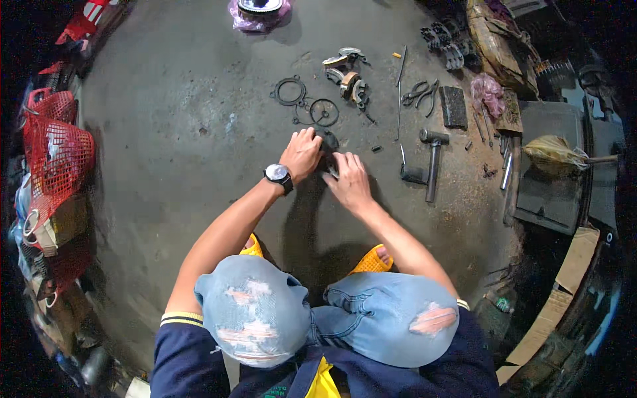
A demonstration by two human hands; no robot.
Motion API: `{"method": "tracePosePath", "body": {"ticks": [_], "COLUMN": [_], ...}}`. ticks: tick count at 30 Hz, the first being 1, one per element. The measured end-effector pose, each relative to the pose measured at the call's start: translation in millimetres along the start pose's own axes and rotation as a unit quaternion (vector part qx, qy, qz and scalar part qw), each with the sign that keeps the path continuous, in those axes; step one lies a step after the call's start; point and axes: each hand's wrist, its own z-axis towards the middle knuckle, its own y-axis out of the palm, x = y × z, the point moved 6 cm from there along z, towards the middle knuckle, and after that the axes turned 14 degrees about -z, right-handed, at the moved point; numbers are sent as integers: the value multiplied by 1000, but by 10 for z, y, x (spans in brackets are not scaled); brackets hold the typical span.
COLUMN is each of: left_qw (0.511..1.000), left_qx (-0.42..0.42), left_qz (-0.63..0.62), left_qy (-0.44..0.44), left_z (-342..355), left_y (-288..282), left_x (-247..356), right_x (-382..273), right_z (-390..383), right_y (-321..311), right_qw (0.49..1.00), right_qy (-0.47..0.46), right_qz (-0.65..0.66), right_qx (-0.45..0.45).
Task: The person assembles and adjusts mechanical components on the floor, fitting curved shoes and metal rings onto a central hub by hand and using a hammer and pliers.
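Both hands meet at a dark, roundish metal part low over the floor; its exact kind is hidden by my fingers. My left hand, with a watch at the wrist, closes over its left side. My right hand grips at its near right side, fingers bent and thumb inward. Just beyond lie a thin black ring with a crossbar and a black ring gasket. Farther off are several curved shoe-like metal parts. A short dark cylinder lies right of my hands.
To the right lie a hammer, pliers, a long thin rod and a dark rectangular block. A toothed ring part sits on pink plastic at the far side. Red mesh baskets line the left.
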Motion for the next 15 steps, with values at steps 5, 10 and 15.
{"method": "tracePosePath", "body": {"ticks": [5, 10, 15], "left_qw": [1000, 999, 999], "left_qx": [14, -31, -13], "left_qz": [-13, -28, -29], "left_qy": [4, 1, 19], "left_z": [21, 28, 48], "left_y": [-30, 43, 23], "left_x": [6, -27, -42], "right_x": [16, 116, 115], "right_z": [72, 97, 280], "right_y": [35, 108, 45], "right_qw": [996, 992, 998], "right_qy": [64, 105, -27], "right_qz": [21, 54, -35], "right_qx": [65, 43, -51]}}
